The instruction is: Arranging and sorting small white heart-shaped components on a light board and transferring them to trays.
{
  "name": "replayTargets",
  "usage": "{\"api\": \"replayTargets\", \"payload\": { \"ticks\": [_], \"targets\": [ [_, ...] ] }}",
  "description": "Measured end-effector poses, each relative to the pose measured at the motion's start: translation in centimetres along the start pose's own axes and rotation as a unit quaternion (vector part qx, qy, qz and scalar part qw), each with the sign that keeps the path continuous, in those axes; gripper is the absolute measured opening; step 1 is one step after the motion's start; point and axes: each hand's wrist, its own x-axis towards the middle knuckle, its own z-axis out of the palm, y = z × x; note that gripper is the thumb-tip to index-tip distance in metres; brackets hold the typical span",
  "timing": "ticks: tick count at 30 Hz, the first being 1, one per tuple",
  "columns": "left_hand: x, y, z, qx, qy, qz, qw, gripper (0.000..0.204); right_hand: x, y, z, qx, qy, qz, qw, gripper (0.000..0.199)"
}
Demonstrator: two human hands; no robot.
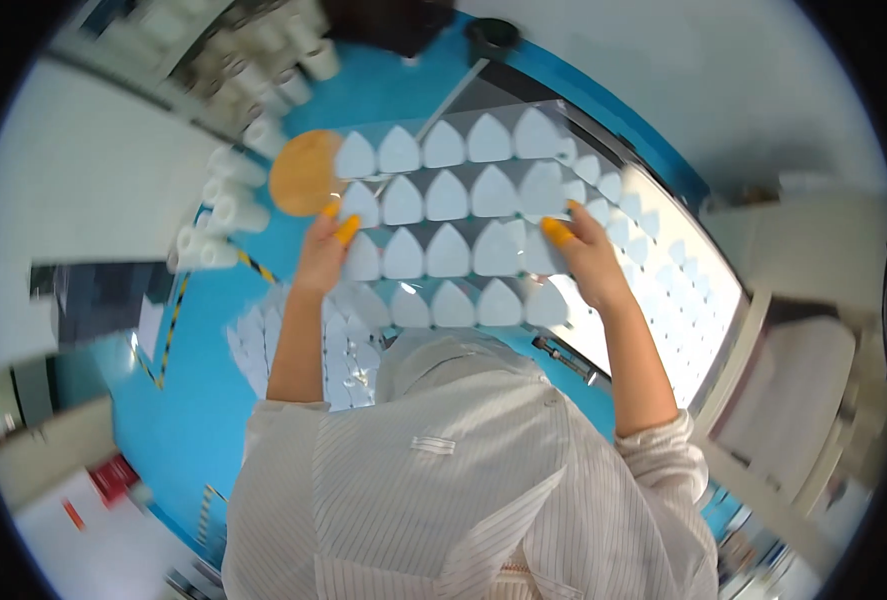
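Note:
Between my hands I hold a clear plastic sheet [447, 195] printed with rows of white, pointed shield-like shapes. My left hand [323, 252] pinches its left edge. My right hand [591, 262] pinches it near the right edge. Both hands wear yellow finger cots on thumb and fingertip. The sheet is tilted in front of my chest, and its right end overlaps a brightly lit light table [688, 300]. More white shapes of the same kind show on that table's glowing top.
An orange round stool seat [305, 172] stands just beyond my left hand. Similar sheets [253, 345] lie low at my left. White rolls [233, 212] are stacked at far left, and a black bin [491, 40] stands at the back. Yellow-black tape [170, 335] marks the blue floor.

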Motion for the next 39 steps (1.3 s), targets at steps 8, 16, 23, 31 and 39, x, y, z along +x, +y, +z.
{"api": "replayTargets", "payload": {
  "ticks": [8,16,23,31,39],
  "targets": [
    [10.9,8.7,2.5,0.107,-0.097,0.130,0.981,0.030,4.6,8.5,2.9,0.184,0.030,0.139,0.973,0.022],
    [25.5,5.7,5.0,0.268,-0.065,0.209,0.938,0.036,12.3,12.7,4.8,0.153,0.122,0.178,0.964,0.015],
    [29.3,3.6,5.1,0.286,-0.090,0.197,0.933,0.037,13.1,12.9,5.7,-0.127,0.175,0.097,0.971,0.018],
    [30.1,3.2,6.0,0.143,-0.140,0.155,0.967,0.023,13.6,12.6,5.4,-0.193,0.141,0.133,0.962,0.021],
    [30.9,2.3,5.5,0.144,-0.151,0.127,0.970,0.021,14.1,12.5,5.5,-0.186,0.116,0.158,0.963,0.021]
  ]
}}
